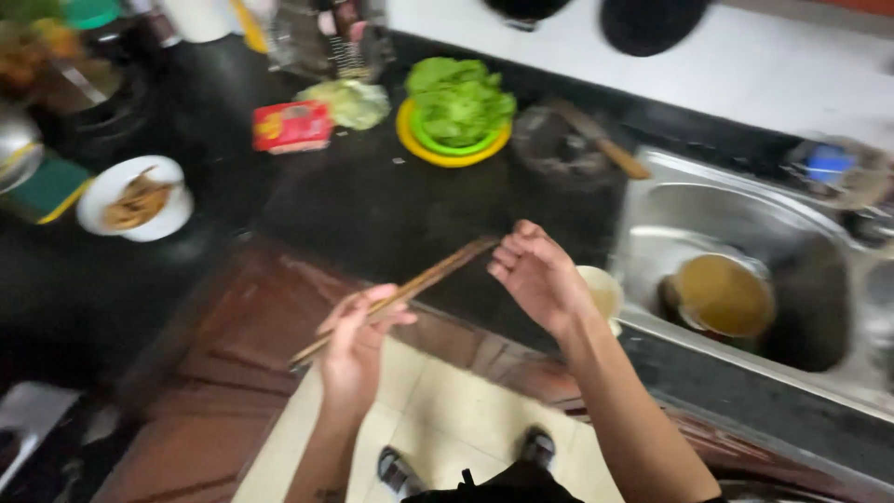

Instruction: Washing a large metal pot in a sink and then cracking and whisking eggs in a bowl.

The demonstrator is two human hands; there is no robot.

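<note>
Chopsticks, a brown wooden pair, lie slantwise in the air in front of the black counter, their upper ends pointing toward the sink. The left hand grasps them around the middle, fingers curled over the sticks. The right hand hovers just beyond their upper tips, on the sink side, fingers half bent and holding nothing; whether it touches the tips cannot be told through the blur.

Inside the sink stands a round pot filled with brownish liquid. Just left of the sink, at the counter's edge behind the right hand, sits a small pale cup; its contents are not clear. Farther left of the sink, a green bowl on a yellow plate holds leafy greens. Beyond that lie a red packet and a clear bag of pale cabbage. Well away from the sink, a white bowl holds brown strips of food.
</note>
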